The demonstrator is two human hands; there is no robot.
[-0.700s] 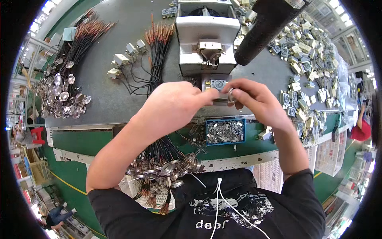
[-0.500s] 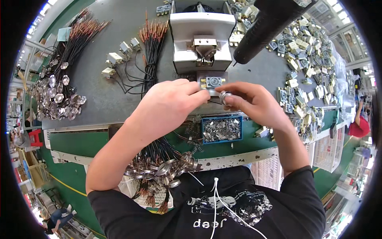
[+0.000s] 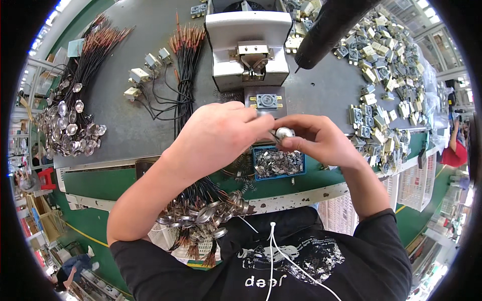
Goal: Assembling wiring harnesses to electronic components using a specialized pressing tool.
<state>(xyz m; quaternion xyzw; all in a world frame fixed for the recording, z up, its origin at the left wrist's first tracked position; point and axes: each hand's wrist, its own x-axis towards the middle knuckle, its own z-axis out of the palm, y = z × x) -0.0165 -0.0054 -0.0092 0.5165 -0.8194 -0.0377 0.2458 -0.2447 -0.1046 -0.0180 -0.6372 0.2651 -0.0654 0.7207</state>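
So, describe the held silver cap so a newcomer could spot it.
From the white machine at the picture's top centre, go down and slightly right to the right hand. The silver cap is the round, shiny piece in its fingers. Being held sets it apart from the similar shiny pieces bunched at far left.

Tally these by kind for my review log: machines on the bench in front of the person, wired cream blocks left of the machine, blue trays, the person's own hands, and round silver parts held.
Grey-white machine: 1
Wired cream blocks: 4
Blue tray: 1
Own hands, left hand and right hand: 2
Round silver part in the right grip: 1
Total: 9
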